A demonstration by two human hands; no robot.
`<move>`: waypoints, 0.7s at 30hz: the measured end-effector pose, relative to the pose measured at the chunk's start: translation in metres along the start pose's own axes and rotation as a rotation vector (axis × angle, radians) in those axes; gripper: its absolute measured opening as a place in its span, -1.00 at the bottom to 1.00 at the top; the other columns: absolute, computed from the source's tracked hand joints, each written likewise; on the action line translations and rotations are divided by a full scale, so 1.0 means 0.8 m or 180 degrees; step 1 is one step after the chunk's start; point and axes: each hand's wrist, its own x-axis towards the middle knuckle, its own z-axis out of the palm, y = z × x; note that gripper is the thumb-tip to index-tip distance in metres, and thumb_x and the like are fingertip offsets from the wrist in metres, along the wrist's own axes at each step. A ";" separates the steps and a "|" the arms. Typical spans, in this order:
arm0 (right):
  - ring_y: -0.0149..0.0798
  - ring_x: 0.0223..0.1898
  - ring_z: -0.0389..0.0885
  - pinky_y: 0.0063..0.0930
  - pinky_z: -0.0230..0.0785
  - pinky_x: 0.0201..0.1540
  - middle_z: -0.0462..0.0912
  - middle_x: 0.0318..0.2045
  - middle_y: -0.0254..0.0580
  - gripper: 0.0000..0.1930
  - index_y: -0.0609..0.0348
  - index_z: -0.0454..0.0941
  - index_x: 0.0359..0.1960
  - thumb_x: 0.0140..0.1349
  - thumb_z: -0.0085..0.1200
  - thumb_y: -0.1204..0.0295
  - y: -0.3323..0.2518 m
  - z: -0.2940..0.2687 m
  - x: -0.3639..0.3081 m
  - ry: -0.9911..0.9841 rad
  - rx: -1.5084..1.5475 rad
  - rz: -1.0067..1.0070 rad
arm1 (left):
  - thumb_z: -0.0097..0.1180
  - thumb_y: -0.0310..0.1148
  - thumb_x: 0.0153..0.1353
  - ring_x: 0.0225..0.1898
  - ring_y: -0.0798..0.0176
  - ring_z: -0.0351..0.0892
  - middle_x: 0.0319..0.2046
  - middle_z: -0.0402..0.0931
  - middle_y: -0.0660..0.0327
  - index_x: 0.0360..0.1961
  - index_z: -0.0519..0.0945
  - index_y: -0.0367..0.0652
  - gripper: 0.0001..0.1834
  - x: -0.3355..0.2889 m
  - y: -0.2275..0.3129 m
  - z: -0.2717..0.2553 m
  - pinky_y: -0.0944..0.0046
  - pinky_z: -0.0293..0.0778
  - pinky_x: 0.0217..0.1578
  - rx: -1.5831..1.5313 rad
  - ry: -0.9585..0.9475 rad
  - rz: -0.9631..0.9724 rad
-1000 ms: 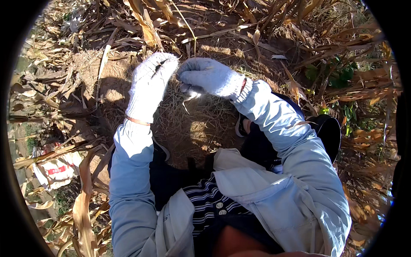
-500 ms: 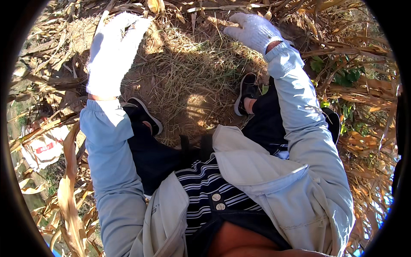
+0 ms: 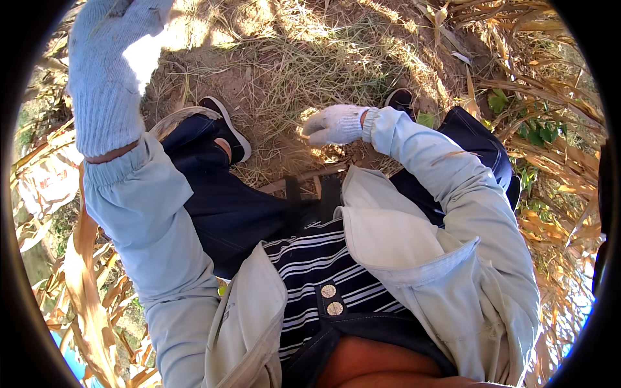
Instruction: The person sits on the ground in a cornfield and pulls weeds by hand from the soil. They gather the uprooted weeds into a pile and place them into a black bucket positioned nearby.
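White-knit-gloved left hand [image 3: 110, 77] and right hand [image 3: 333, 125], well apart.
The left is at the upper-left edge, fingertips cut off, so its grip cannot be told. The right, fingers loosely bent, is near the dark-trousered legs [image 3: 226, 194]; whether its grip holds anything is unclear. Dry, straw-coloured grass [image 3: 310, 68] lies strewn over brown soil [image 3: 200, 77] ahead of it.

Dry grass [image 3: 323, 74] lies strewn over the brown soil [image 3: 270, 150].

gloved hands [image 3: 335, 125] 2 | shoes [image 3: 237, 139] 2 | buttons [image 3: 334, 308] 2 | jacket [image 3: 414, 255] 1 | striped shirt [image 3: 303, 268] 1
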 end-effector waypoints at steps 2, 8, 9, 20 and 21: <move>0.03 0.14 0.71 -0.12 0.50 0.26 0.75 0.13 -0.03 -0.49 0.02 0.64 0.27 0.37 0.05 0.11 0.006 0.049 0.041 -0.0520 -0.0232 0.0012 | 0.22 -0.47 0.42 -0.13 0.36 0.69 -0.10 0.71 0.18 0.09 0.67 -0.33 -0.73 -0.002 0.000 -0.035 0.36 0.60 -0.08 0.0440 0.0199 -0.0084; 0.12 0.33 0.58 -0.05 0.41 0.39 0.63 0.31 0.03 -0.45 -0.03 0.54 0.40 0.38 -0.01 0.24 0.011 0.116 0.140 -0.0905 -0.0775 0.0368 | 0.09 -0.53 0.50 0.05 0.31 0.72 0.12 0.72 0.09 0.24 0.66 -0.35 -0.65 -0.008 -0.009 -0.078 0.34 0.59 0.09 0.1489 0.0248 -0.0246; 0.12 0.35 0.56 -0.07 0.39 0.41 0.60 0.34 0.03 -0.43 -0.02 0.50 0.43 0.37 0.00 0.25 0.016 0.123 0.158 -0.0759 -0.0721 0.0334 | 0.11 -0.51 0.50 0.00 0.33 0.70 0.08 0.73 0.13 0.17 0.70 -0.34 -0.70 -0.014 -0.011 -0.084 0.34 0.60 0.05 0.1363 0.0394 -0.0338; 0.07 0.60 0.21 -0.28 -0.03 0.67 0.25 0.59 0.06 -0.20 0.09 0.11 0.64 0.47 0.01 0.01 0.045 -0.080 0.223 0.2387 0.0362 0.0513 | 0.19 -0.51 0.50 0.05 0.23 0.72 0.01 0.72 0.06 0.11 0.68 -0.44 -0.74 0.001 -0.027 -0.101 0.29 0.64 0.14 0.0691 0.0414 -0.0287; 0.07 0.60 0.20 -0.29 -0.03 0.67 0.25 0.59 0.06 -0.20 0.08 0.10 0.65 0.48 0.01 0.02 0.060 -0.096 0.222 0.2487 0.0669 0.0664 | 0.18 -0.51 0.50 0.07 0.20 0.72 0.02 0.72 0.03 0.12 0.67 -0.45 -0.73 0.001 -0.028 -0.099 0.26 0.65 0.16 0.0743 0.0455 -0.0313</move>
